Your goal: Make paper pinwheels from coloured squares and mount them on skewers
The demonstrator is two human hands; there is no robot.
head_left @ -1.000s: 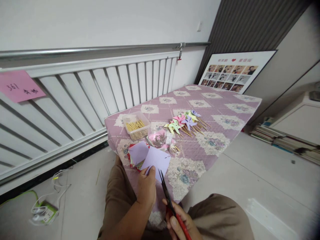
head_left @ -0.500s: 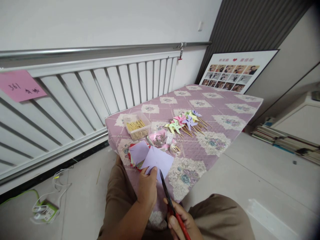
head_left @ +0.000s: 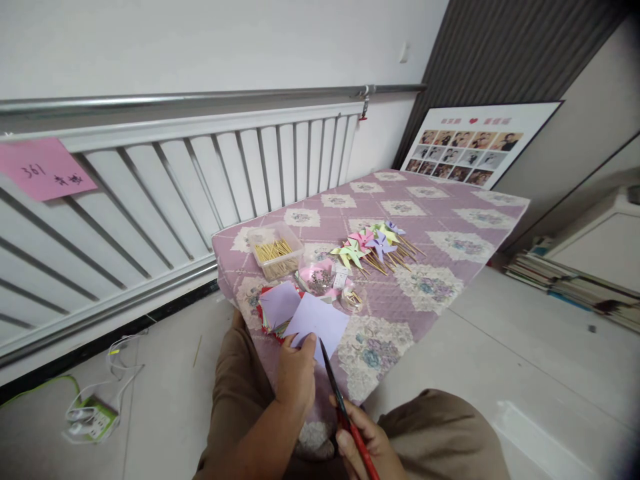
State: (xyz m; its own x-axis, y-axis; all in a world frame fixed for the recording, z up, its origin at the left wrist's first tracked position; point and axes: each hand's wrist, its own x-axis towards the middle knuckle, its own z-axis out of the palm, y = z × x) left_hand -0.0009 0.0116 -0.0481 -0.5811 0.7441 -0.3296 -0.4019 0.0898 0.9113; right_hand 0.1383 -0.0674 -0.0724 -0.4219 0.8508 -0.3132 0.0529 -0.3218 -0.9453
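My left hand (head_left: 296, 375) pinches the near edge of a lilac paper square (head_left: 320, 322) held over the front of the quilted table (head_left: 450, 220). My right hand (head_left: 367, 448) grips red-handled scissors (head_left: 344, 417); their dark blades point up and touch the paper's near corner. A stack of coloured paper squares (head_left: 277, 307) lies just behind the held sheet. Finished paper pinwheels (head_left: 373, 245) on wooden sticks lie mid-table.
A clear box of wooden sticks (head_left: 275, 253) stands at the table's left edge, with a small dish of pins (head_left: 317, 279) and a little round tub (head_left: 352, 299) beside it. A white radiator (head_left: 165, 193) runs along the left. A photo board (head_left: 470, 150) leans behind the table. Books (head_left: 565, 283) lie on the floor at right.
The view has shifted slightly. The scissors and the lilac sheet stay together; the blades have edged a little further into the paper's near corner.
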